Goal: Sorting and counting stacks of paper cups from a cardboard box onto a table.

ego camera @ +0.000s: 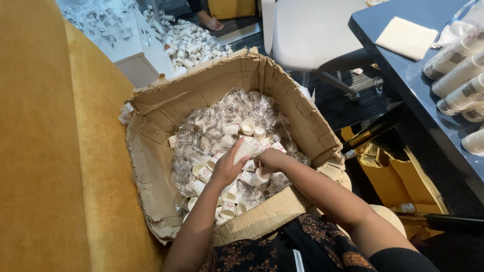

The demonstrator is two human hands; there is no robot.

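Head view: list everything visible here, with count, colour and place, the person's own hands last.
cardboard box: one, brown, torn rim, centre, beside yellow seat
small paper cups: many, white, loose inside the box
clear plastic wrappers: many, transparent, heaped in the box
yellow seat: one, left
cup pile: many, white, floor at top
white chair: one, top centre
dark table: one, blue-grey, right
napkin: one, cream, on the table
cup sleeves: several stacks, white, table's right edge
left hand: holds a short stack of cups
right hand: over the cups, touching that stack's end
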